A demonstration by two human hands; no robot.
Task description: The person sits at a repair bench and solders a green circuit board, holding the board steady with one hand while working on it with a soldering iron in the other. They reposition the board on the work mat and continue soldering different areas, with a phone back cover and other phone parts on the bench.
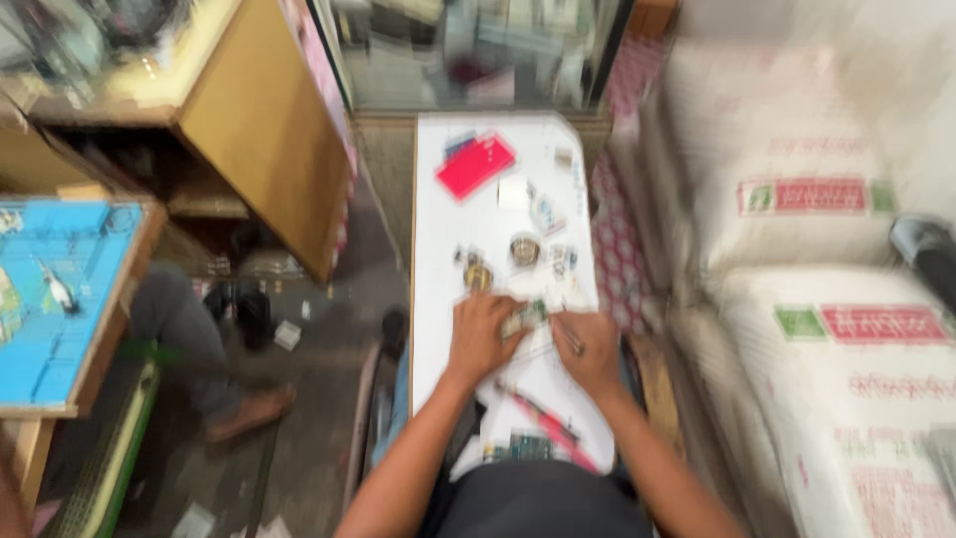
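Note:
My left hand (483,334) presses down on a small green circuit board (526,317) lying on the white work board (448,229). My right hand (590,344) is closed around a thin metal tool (569,335) whose tip points toward that circuit board. Several small round metal parts (525,248) lie just beyond my hands. A red-handled tool (543,423) rests on the white board near my lap. The frame is motion-blurred, so fine detail is lost.
A red flat case (475,163) lies at the far end of the white board. Large white sacks (797,199) are stacked on the right. A wooden cabinet (264,130) and a blue-topped table (60,289) stand left. Another person's leg and bare foot (244,410) rest on the floor.

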